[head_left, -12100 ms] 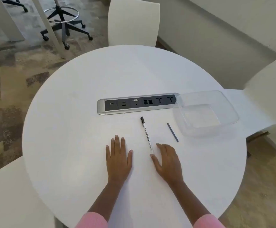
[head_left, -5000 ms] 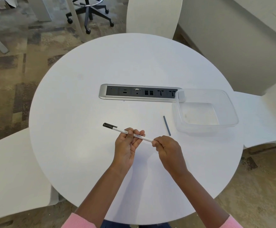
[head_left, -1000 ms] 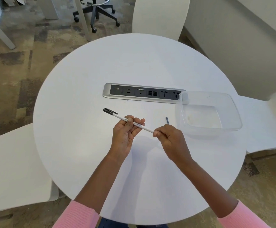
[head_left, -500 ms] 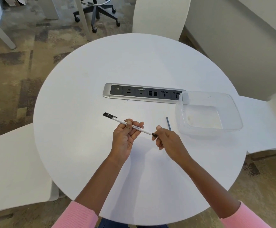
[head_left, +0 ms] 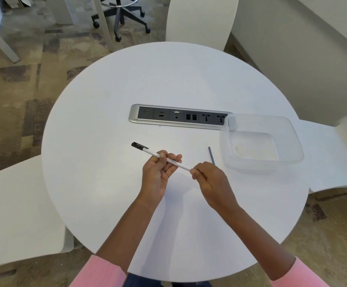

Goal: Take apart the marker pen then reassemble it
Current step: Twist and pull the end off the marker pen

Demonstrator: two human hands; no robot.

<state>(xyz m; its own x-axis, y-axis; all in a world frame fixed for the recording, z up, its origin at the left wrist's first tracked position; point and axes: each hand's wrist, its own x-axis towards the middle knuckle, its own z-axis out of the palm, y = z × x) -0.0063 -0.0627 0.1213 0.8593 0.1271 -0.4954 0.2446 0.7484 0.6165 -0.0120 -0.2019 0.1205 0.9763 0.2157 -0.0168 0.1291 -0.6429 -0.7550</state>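
A thin white marker pen [head_left: 175, 162] with a black cap [head_left: 139, 145] at its far left end is held above the round white table [head_left: 110, 104]. My left hand [head_left: 158, 172] grips the white barrel at its middle, thumb on top. My right hand [head_left: 210, 179] is closed around the pen's right end, which is hidden inside the fingers. A short dark grey stick [head_left: 211, 155], thin like a refill, lies on the table just beyond my right hand.
A clear plastic container [head_left: 261, 141] sits at the table's right side. A silver and black socket strip [head_left: 178, 117] is set into the table's middle. White chairs stand at the left, right and far side.
Over the last second my right hand slid back a little, baring a dark bit at the pen's right end, then closed over that end again. My left hand kept its grip.
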